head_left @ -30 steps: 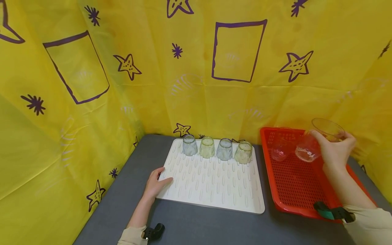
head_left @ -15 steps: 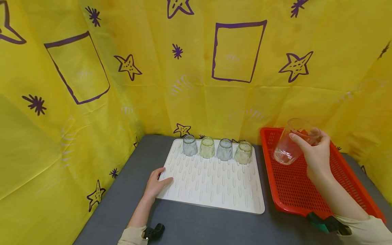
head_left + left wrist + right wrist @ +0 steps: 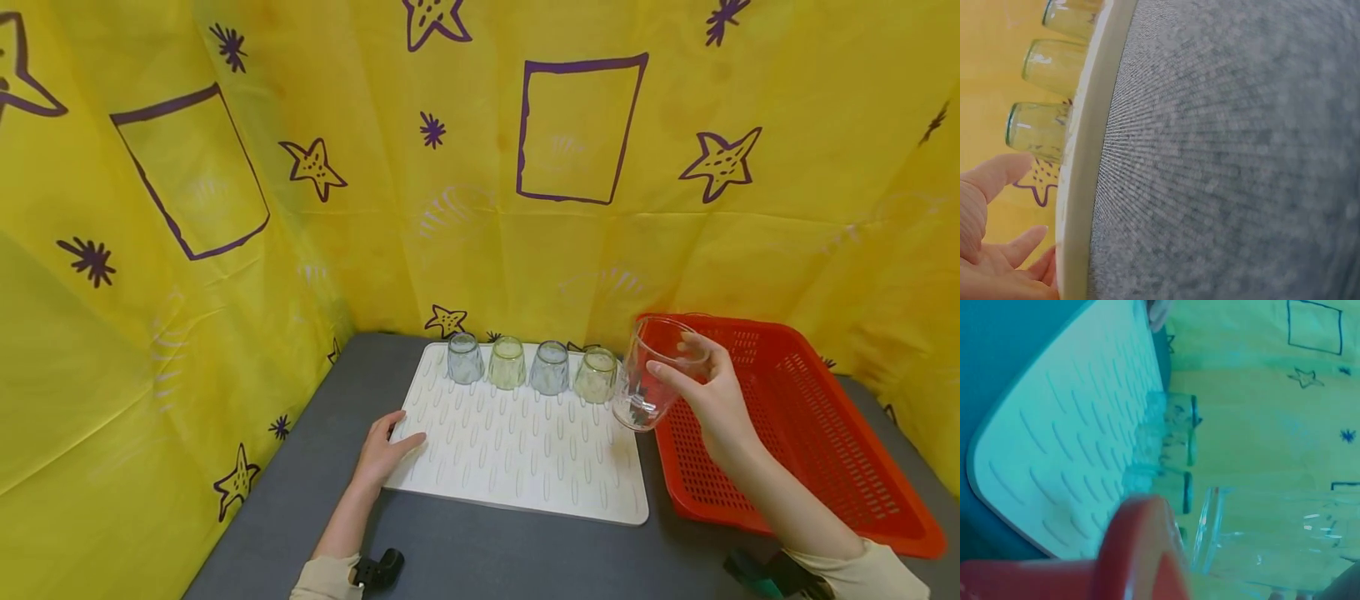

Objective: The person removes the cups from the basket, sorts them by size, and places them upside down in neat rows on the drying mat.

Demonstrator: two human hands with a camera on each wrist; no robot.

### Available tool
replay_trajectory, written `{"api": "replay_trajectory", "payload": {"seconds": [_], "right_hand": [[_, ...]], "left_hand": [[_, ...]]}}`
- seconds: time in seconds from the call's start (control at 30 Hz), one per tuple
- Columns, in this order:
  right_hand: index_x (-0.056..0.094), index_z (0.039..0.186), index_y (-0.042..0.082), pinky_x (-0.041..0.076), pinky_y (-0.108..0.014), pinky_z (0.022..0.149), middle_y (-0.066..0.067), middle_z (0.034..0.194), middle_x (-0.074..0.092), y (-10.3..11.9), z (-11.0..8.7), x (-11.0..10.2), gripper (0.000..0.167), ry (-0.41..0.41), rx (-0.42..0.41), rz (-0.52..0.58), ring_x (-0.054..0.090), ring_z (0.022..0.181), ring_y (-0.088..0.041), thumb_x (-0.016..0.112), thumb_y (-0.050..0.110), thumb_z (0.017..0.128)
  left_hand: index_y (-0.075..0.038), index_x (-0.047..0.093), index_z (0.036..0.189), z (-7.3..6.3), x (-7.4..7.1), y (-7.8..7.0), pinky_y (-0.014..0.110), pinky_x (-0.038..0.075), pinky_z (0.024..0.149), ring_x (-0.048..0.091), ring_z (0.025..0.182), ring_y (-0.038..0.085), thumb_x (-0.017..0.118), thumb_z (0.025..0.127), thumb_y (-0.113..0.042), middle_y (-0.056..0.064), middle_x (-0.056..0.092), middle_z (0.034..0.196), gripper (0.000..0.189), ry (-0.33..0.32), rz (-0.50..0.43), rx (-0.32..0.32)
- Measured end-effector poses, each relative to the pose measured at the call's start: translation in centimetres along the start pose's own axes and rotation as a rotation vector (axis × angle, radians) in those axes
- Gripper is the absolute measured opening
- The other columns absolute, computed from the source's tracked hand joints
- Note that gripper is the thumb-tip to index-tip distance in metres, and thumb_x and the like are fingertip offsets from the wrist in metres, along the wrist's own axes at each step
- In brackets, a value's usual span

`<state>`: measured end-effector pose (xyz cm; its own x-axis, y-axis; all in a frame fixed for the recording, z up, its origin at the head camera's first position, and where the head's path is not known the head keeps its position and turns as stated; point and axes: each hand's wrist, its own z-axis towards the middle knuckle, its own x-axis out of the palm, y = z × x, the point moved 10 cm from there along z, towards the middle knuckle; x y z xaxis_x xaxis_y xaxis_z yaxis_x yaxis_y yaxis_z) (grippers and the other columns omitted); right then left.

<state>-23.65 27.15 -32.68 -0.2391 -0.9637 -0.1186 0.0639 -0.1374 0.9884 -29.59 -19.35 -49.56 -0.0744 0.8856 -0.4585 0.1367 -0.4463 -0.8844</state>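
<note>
A large clear drinking glass (image 3: 643, 392) is gripped near its upper end by my right hand (image 3: 708, 387), thumb on the near side. It leans, its lower end over the right edge of the white ridged drying mat (image 3: 510, 450). In the right wrist view the clear glass (image 3: 1272, 537) fills the lower right. My left hand (image 3: 384, 446) rests at the mat's left edge, thumb extended over the top. Along the mat's back edge stand several small tinted glasses: a bluish one (image 3: 465, 360), a yellow-green one (image 3: 507, 364), another bluish one (image 3: 551, 368) and another yellow-green one (image 3: 596, 377).
A red perforated plastic basket (image 3: 892, 467) stands right of the mat, under my right forearm. Both rest on a dark grey table (image 3: 300, 500). A yellow curtain (image 3: 375, 250) with purple drawings hangs behind and along the left.
My right hand has carried the clear glass leftward from over the red basket to the mat's right edge. My left hand and the small glasses have stayed put.
</note>
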Motion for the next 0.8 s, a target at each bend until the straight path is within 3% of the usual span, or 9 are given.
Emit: {"api": "replay_trajectory", "payload": {"seconds": [0.13,0.27,0.37,0.5,0.63,0.8], "right_hand": [[0.034,0.139,0.022,0.027,-0.061,0.105,0.000,0.129,0.038,-0.4,-0.7,1.8,0.059,0.077,0.007,-0.010,0.046,0.110,-0.007,0.069,0.024,0.092],[0.028,0.146,0.013,0.032,-0.059,0.103,-0.011,0.138,0.034,-0.6,-1.3,3.2,0.069,0.128,0.002,-0.045,0.043,0.115,-0.015,0.069,0.025,0.091],[0.027,0.148,0.008,0.034,-0.055,0.100,-0.015,0.142,0.033,-0.8,-1.6,4.0,0.074,0.152,-0.016,-0.085,0.037,0.118,-0.022,0.070,0.025,0.090],[0.028,0.148,0.007,0.036,-0.050,0.096,-0.016,0.138,0.037,-1.2,-1.9,5.0,0.075,0.185,-0.029,-0.137,0.037,0.119,-0.025,0.071,0.024,0.089],[0.030,0.147,0.010,0.039,-0.044,0.094,-0.015,0.135,0.041,-1.8,-2.3,6.0,0.076,0.235,-0.025,-0.171,0.041,0.120,-0.027,0.073,0.026,0.086],[0.034,0.145,0.011,0.044,-0.045,0.097,-0.013,0.137,0.044,-2.1,-2.9,7.5,0.076,0.306,-0.069,-0.196,0.046,0.121,-0.029,0.076,0.026,0.083]], "left_hand": [[0.004,0.045,0.140,-0.2,0.4,-1.1,0.057,0.028,0.108,0.035,0.133,0.044,0.077,0.083,-0.026,0.029,0.038,0.143,0.072,0.000,0.075,0.030],[0.003,0.046,0.139,-1.0,1.2,-2.9,0.058,0.029,0.107,0.035,0.132,0.046,0.078,0.081,-0.026,0.030,0.039,0.142,0.072,0.003,0.119,0.091],[0.000,0.046,0.140,-1.9,2.4,-4.5,0.058,0.030,0.106,0.036,0.133,0.044,0.079,0.080,-0.025,0.027,0.041,0.142,0.073,0.035,0.091,0.132],[-0.004,0.044,0.143,-3.3,4.4,-7.2,0.057,0.030,0.108,0.038,0.134,0.040,0.079,0.082,-0.021,0.020,0.042,0.145,0.072,0.142,-0.045,0.202],[-0.009,0.041,0.144,-5.2,6.6,-9.9,0.055,0.033,0.107,0.045,0.130,0.035,0.077,0.083,-0.017,0.014,0.044,0.145,0.071,0.300,-0.215,0.284],[-0.018,0.039,0.146,-7.2,8.9,-12.4,0.049,0.039,0.105,0.049,0.127,0.028,0.077,0.084,-0.020,0.006,0.045,0.143,0.072,0.465,-0.272,0.358]]}}
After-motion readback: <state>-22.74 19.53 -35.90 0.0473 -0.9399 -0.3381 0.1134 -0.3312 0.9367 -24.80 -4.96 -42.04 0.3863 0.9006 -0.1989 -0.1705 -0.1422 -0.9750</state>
